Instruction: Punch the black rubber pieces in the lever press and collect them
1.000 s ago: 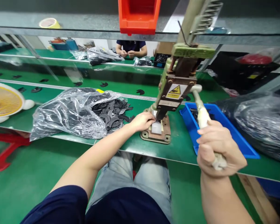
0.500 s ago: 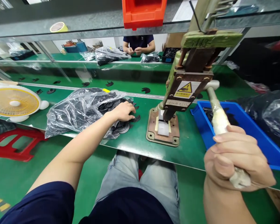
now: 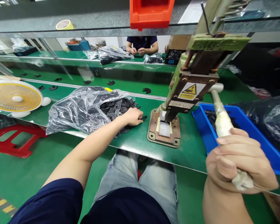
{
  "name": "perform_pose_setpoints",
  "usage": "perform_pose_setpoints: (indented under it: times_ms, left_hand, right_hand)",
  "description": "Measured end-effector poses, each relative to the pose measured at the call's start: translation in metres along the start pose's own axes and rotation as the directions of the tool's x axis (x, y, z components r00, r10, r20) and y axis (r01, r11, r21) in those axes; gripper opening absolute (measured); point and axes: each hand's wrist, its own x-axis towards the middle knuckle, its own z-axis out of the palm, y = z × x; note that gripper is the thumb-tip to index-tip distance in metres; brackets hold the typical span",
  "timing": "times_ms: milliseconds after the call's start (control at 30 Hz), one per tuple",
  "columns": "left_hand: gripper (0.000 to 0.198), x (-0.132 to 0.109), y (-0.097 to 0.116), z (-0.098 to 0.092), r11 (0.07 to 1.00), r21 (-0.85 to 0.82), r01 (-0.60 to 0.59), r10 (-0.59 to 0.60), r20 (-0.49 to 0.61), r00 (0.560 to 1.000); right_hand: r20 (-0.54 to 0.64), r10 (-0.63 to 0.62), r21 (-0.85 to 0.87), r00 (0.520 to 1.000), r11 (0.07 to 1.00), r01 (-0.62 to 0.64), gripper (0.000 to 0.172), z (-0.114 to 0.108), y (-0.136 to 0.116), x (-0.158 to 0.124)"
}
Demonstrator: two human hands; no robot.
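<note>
Resting on the pile of black parts (image 3: pixel 118 109) spilling from the plastic bag (image 3: pixel 79 109), the left hand (image 3: pixel 133 116) curls its fingers over one, while the right hand (image 3: pixel 240 161) clenches the press lever (image 3: pixel 220 119) beside the blue tray (image 3: pixel 254 137).

A yellow-grilled fan (image 3: pixel 15 97) lies at nine o'clock on the green bench (image 3: pixel 135 141), with a red plastic stool (image 3: pixel 12 141) on the floor below it. At twelve o'clock an orange bin (image 3: pixel 151 12) hangs from the grey shelf (image 3: pixel 84 23), and a roll of yellow tape (image 3: pixel 64 24) rests on that shelf at eleven o'clock. Behind the bin a co-worker (image 3: pixel 142 45) in a dark shirt sits at the far bench, beside bagged black parts (image 3: pixel 113 54). Loose black pieces (image 3: pixel 147 90) lie scattered along the middle belt. A dark plastic bag (image 3: pixel 274 119) bulges at three o'clock.
</note>
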Motion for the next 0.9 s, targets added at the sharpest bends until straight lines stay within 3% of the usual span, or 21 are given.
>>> perform_pose_setpoints:
  times_ms: [100,200,333,433,533,600,733,900]
  left_hand:
    - [0.021,-0.003,0.004,-0.003,0.973,-0.216,0.075,-0.089,-0.057,0.994]
    - [0.033,-0.006,0.010,-0.006,0.878,-0.468,0.106,-0.160,-0.076,0.984]
    - [0.034,-0.004,0.024,-0.003,0.658,-0.741,0.131,-0.153,0.039,0.988]
    - [0.037,0.004,0.039,0.005,0.478,-0.869,0.127,-0.184,0.042,0.982]
    - [0.041,0.015,0.057,0.014,0.254,-0.959,0.127,-0.255,0.060,0.965]
    - [0.042,0.022,0.068,0.018,0.157,-0.975,0.159,-0.249,0.116,0.961]
    - [0.035,0.031,0.084,0.016,0.132,-0.959,0.251,-0.240,0.215,0.947]
    - [0.032,0.041,0.090,0.014,0.220,-0.915,0.338,-0.249,0.282,0.926]
  right_hand:
    - [0.015,-0.050,0.040,0.999,0.998,0.049,0.045,-0.001,0.003,0.001]
    - [0.057,-0.054,0.057,0.997,0.997,0.051,0.040,-0.003,0.002,0.003]
    - [0.106,-0.039,0.051,0.994,0.998,0.034,0.033,-0.007,-0.002,0.004]
    - [0.138,-0.041,0.057,0.990,0.998,0.033,0.030,-0.009,-0.005,0.005]
    - [0.156,-0.053,0.064,0.986,0.997,0.043,0.026,-0.010,-0.005,0.006]
    - [0.156,-0.058,0.070,0.986,0.996,0.047,0.025,-0.010,-0.005,0.006]
    - [0.178,-0.055,0.074,0.983,0.996,0.043,0.023,-0.012,-0.005,0.006]
    - [0.175,-0.060,0.082,0.983,0.996,0.046,0.024,-0.012,-0.005,0.005]
